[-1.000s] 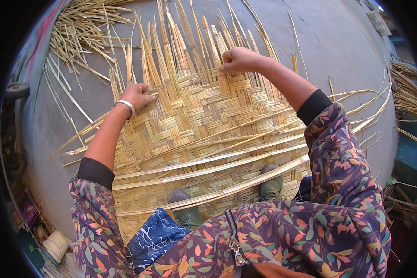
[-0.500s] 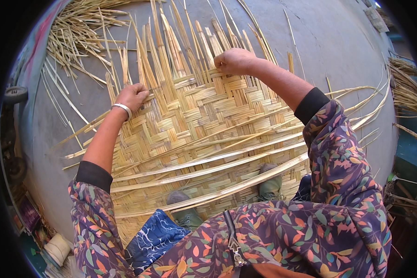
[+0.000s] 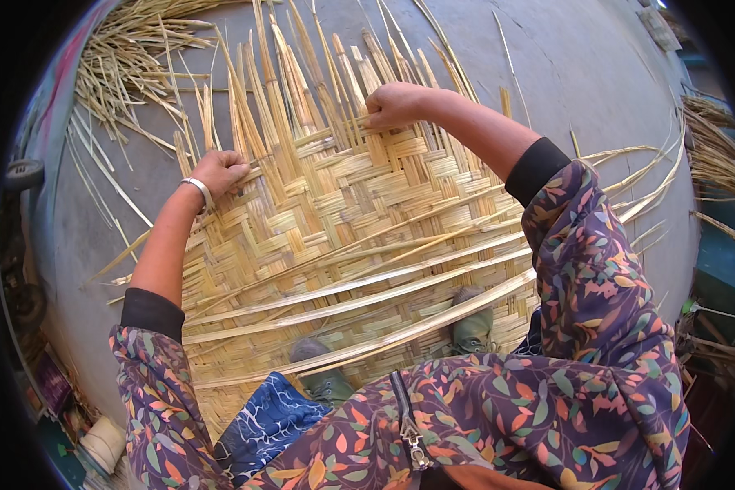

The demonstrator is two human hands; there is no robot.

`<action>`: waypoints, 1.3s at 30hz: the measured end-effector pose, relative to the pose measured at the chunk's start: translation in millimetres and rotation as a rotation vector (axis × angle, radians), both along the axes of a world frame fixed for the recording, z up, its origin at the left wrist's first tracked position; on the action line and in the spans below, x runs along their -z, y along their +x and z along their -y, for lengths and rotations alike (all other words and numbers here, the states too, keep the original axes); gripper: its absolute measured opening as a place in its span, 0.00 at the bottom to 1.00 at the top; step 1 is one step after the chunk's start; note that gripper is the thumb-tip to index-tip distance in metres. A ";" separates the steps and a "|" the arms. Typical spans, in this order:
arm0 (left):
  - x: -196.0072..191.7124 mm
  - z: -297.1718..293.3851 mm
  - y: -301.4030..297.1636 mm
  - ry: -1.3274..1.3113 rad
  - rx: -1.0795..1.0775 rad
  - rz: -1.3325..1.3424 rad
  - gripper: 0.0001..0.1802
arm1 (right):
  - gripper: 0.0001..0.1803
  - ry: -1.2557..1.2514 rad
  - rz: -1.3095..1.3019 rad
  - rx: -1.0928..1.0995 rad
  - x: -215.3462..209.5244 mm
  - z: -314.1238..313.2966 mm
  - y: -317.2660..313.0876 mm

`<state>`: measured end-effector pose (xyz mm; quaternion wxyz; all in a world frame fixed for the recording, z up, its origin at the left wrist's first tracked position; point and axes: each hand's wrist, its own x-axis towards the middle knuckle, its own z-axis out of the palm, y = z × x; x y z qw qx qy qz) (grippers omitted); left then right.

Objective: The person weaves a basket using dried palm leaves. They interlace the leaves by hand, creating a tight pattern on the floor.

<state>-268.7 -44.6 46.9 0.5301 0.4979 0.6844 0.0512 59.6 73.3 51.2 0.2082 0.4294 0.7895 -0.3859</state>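
Observation:
A woven mat of flat, straw-coloured reed strips (image 3: 335,214) lies on the ground, and unwoven strip ends (image 3: 302,94) fan out from its far edge. My left hand (image 3: 221,172), a pale bracelet on its wrist, is closed at the far left part of the weave. Its fingers pinch a crosswise reed strip, whose held part is mostly hidden. Farther right, my right hand (image 3: 394,106) is closed at the far edge, gripping the right part of a crosswise strip between the upright ends. Several long loose strips (image 3: 384,287) lie across the mat nearer to me.
My green shoes (image 3: 472,331) rest on the mat. A heap of reed strips (image 3: 126,69) lies on the grey floor (image 3: 563,82) at the far left. Another bundle (image 3: 717,151) is at the right rim. A spool-like pale roll (image 3: 102,445) stands at the lower left.
The view has shifted a little, so the mat and both hands appear slightly farther left. My left hand has curled and turned a little; my right hand keeps its place at the mat's far edge.

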 end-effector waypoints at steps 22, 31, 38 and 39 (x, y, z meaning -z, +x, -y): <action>-15.2 9.3 31.1 0.328 0.198 -0.479 0.14 | 0.18 0.204 0.002 -0.087 -3.2 -0.2 2.2; -0.8 7.2 13.3 0.261 0.183 -0.283 0.13 | 0.18 0.057 -0.021 -0.055 -8.2 8.4 9.4; -7.3 7.6 25.5 0.269 0.117 -0.254 0.14 | 0.16 0.069 -0.090 -0.045 -4.2 -0.7 18.9; -4.2 8.4 25.4 0.267 0.100 -0.230 0.14 | 0.16 0.076 -0.090 -0.064 -4.1 -1.7 18.9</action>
